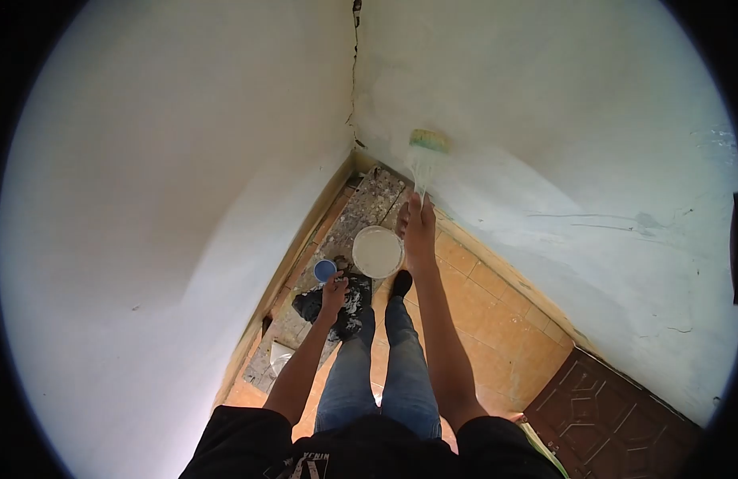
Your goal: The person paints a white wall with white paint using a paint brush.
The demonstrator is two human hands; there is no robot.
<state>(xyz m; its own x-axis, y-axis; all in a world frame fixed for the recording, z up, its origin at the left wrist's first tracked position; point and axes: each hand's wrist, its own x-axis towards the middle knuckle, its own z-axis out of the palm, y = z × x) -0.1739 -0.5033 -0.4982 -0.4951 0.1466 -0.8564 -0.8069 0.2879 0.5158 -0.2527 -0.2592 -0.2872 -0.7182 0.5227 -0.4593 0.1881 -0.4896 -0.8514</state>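
A wide paintbrush (pixel 430 141) with a pale handle and yellow-green bristles is in my right hand (pixel 417 223), fingers closed round the grip. Its bristles overlap the right-hand wall (pixel 497 104), low near the corner. My left hand (pixel 335 292) is lower, its fingers bent, over the edge of a blue round container (pixel 324 271); what it holds, if anything, I cannot tell. Between the hands is a round bucket (pixel 378 251) with pale, whitish contents. Crumpled black plastic (pixel 355 307), smeared white, lies beneath my left hand.
Paint-spattered boards (pixel 373 195) run into the corner along the left wall (pixel 161 160). A dark crack (pixel 355 72) follows the wall joint. Orange floor tiles (pixel 497 351) stretch right of my legs, to a dark brown panelled door (pixel 609 415). A whitish item (pixel 280 356) lies on the boards.
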